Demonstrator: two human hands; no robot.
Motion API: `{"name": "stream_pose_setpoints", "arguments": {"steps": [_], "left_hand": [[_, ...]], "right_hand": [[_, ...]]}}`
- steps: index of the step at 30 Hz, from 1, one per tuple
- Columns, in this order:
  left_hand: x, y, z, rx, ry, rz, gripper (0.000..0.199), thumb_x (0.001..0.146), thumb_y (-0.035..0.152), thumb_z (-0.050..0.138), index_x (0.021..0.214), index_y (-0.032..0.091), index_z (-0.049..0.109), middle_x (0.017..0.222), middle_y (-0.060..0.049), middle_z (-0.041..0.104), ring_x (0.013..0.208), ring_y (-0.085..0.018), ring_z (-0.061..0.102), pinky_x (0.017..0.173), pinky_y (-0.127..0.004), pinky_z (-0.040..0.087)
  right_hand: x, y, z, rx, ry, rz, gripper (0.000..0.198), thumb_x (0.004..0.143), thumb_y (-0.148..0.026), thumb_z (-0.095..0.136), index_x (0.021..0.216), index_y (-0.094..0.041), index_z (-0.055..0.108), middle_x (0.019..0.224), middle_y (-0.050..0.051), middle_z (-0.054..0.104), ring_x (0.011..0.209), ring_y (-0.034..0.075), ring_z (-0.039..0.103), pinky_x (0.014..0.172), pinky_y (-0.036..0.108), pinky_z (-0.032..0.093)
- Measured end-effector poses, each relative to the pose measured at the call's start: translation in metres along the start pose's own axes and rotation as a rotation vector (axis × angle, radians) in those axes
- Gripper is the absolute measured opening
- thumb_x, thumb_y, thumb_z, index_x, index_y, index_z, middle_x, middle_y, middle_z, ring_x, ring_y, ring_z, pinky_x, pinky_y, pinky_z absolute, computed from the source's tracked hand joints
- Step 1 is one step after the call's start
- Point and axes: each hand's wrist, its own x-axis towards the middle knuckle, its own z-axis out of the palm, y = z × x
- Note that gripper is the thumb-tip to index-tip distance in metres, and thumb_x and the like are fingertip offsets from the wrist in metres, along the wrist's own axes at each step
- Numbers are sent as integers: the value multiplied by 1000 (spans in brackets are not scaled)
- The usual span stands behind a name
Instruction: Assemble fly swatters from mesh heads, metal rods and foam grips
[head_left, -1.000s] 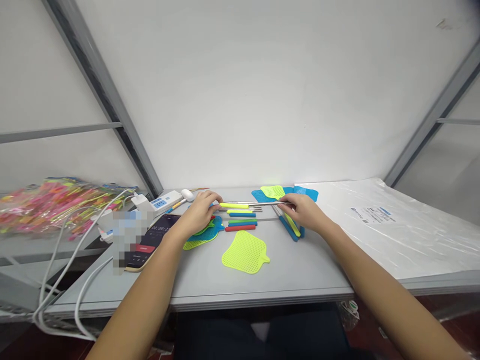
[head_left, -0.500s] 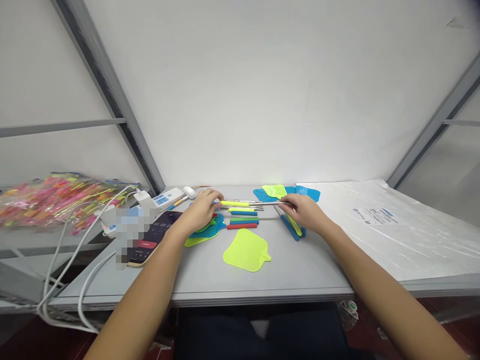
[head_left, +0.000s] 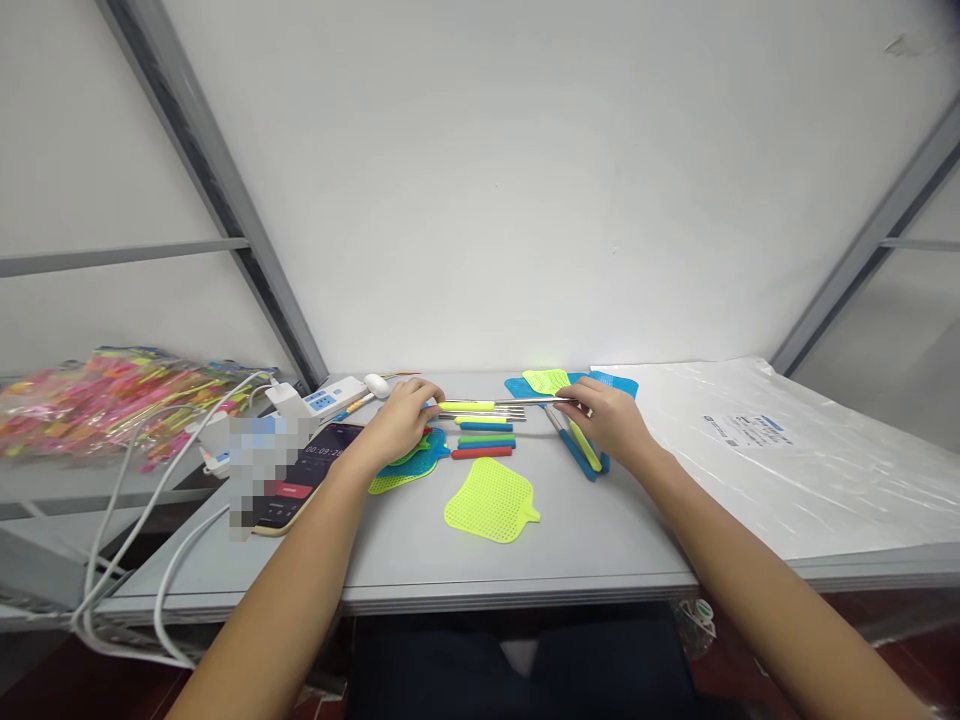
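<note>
My left hand (head_left: 405,418) is closed at the left end of the thin metal rods, beside a yellow handle (head_left: 469,406); a bit of blue shows at its fingertips. Pinched in my right hand (head_left: 609,415) is the right end of a metal rod (head_left: 536,401) that runs level between the hands. Below it lie several rods with coloured handles, among them a blue handle (head_left: 486,427), a green handle (head_left: 484,441) and a red handle (head_left: 482,454). A yellow perforated fly swatter head (head_left: 493,500) lies flat in front. More heads (head_left: 420,463) are stacked by my left wrist.
Blue and yellow handles (head_left: 577,452) lie slanted under my right hand. Blue and yellow swatter heads (head_left: 546,381) rest against the back wall. At left are a phone (head_left: 300,480), a power strip (head_left: 334,397) and white cables. White wrapped sheeting (head_left: 705,500) covers the right side.
The rod's right end has risen slightly with my right hand, which has shifted a little up. My left hand stays nearly in place.
</note>
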Motion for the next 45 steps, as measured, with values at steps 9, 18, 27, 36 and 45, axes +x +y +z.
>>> {"name": "stream_pose_setpoints", "arguments": {"steps": [9,18,27,36,45], "left_hand": [[0,1,-3,-2,-1,1,16,93,25,41,98,22,56,107,-6,55,105,-24,48,95,-40,39],[0,2,-3,-1,11,8,16,93,25,41,97,21,56,106,-7,55,107,-24,48,96,-40,38],[1,3,-6,-21,6,18,17,94,27,40,97,21,55,105,-6,55,106,-24,49,96,-40,39],[1,4,-8,-69,-8,18,16,93,26,41,98,22,56,107,-6,56,106,-23,49,97,-39,38],[0,23,3,-191,-82,28,16,94,28,41,101,23,54,107,-5,56,103,-22,51,91,-35,41]], "right_hand": [[-1,-1,0,-9,32,-33,18,93,-33,54,96,-22,67,84,3,67,67,15,60,58,26,42],[-2,-1,2,-18,9,-39,20,93,-34,53,95,-22,68,82,4,66,65,14,58,56,26,39],[-2,-4,-5,-2,-53,-24,25,94,-38,49,96,-22,68,82,5,67,66,16,59,57,28,41],[-2,-2,-4,0,-54,-1,24,94,-37,49,97,-22,67,85,6,68,68,17,60,59,28,42],[-3,-5,2,21,-71,-20,23,94,-36,50,98,-22,67,86,5,68,70,17,61,59,28,42]]}}
